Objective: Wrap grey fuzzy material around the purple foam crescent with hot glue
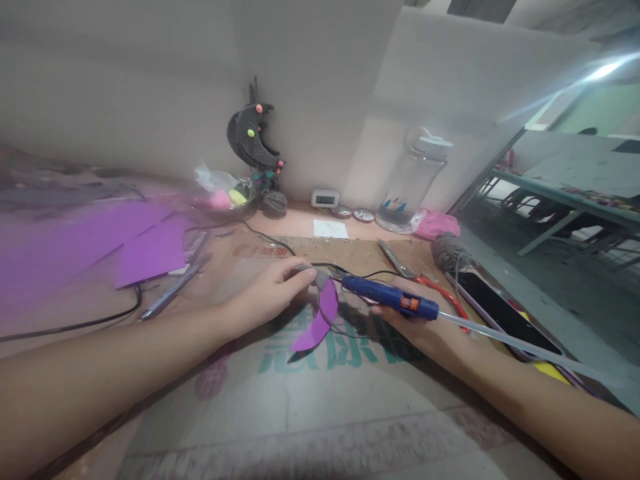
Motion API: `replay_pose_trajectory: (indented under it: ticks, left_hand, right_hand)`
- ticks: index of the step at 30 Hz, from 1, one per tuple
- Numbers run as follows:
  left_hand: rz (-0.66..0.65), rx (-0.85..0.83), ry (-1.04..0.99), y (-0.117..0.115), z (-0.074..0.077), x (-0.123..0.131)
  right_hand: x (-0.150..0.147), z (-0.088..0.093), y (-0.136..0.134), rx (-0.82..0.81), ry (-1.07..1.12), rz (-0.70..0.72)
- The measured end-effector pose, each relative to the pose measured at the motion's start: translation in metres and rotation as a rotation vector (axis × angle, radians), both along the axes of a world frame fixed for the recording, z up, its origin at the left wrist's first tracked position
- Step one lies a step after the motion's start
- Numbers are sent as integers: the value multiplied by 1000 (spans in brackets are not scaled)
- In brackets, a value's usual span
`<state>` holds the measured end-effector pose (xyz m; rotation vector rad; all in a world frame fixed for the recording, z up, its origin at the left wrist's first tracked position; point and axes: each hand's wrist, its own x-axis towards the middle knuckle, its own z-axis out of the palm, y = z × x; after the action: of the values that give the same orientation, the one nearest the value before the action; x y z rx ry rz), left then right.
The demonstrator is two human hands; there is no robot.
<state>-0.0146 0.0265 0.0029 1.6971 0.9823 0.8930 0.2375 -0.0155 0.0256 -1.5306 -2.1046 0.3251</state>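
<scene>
Between the thumb and fingers of my left hand [283, 283] is a curved purple foam crescent [324, 319], its upper end wrapped in grey yarn [323, 275]. A loose strand of the yarn trails to the right. My right hand [407, 320] is closed around a blue hot glue gun [390, 295], partly hiding its grip. The gun's nozzle points left, close to the wrapped end; I cannot tell whether they touch. A long clear glue stick [500, 331] sticks out of the gun's back.
Red-handled scissors [400, 261], a grey yarn ball [449, 252] and a phone [505, 310] lie at right. Purple foam sheets [150, 250] and a pen [173, 290] are at left. Behind stand a finished dark crescent [245, 137], a small clock [325, 199] and a water bottle [413, 187].
</scene>
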Motion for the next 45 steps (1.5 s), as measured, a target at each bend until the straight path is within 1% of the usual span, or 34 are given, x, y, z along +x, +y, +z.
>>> replay_pose_trajectory:
  ticks: [6, 9, 11, 13, 17, 22, 26, 29, 33, 35, 38, 41, 43, 45]
  left_hand:
    - [-34, -62, -27, -2, 4, 0]
    - [-39, -79, -15, -4, 4, -1]
    - [-37, -65, 4, -4, 4, -2]
    - [-32, -39, 26, -4, 4, -2]
    - [-23, -6, 55, -3, 4, -2]
    - [-36, -11, 50, -4, 4, -1]
    - [-51, -13, 6, -5, 4, 0]
    - [-49, 5, 12, -5, 3, 0]
    - [-65, 47, 35, -2, 1, -1]
    - [-63, 68, 41, -1, -1, -2]
    - [-49, 101, 49, 1, -4, -1]
    - [-61, 92, 34, 1, -4, 0]
    - [-70, 77, 21, 1, -4, 1]
    - [-65, 72, 11, 2, -4, 1]
  right_hand:
    - [-2, -2, 3, 13, 130, -36]
    - [4, -6, 7, 30, 138, -147]
    - [7, -8, 10, -4, 124, -220]
    - [10, -9, 12, -40, 148, -198]
    - [11, -7, 15, -55, 218, -54]
    - [7, -3, 13, -54, 294, 6]
    - [6, -3, 12, -79, 392, 13]
    - [8, -7, 14, -80, 452, -1]
    - [14, -14, 18, -49, 500, -46]
    - [18, -15, 19, -51, 540, -81]
    - [22, -8, 23, -32, 591, -79]
    - [21, 5, 34, 10, 528, -27]
    - [18, 13, 49, 0, 470, -6]
    - [14, 18, 71, -24, 438, 4]
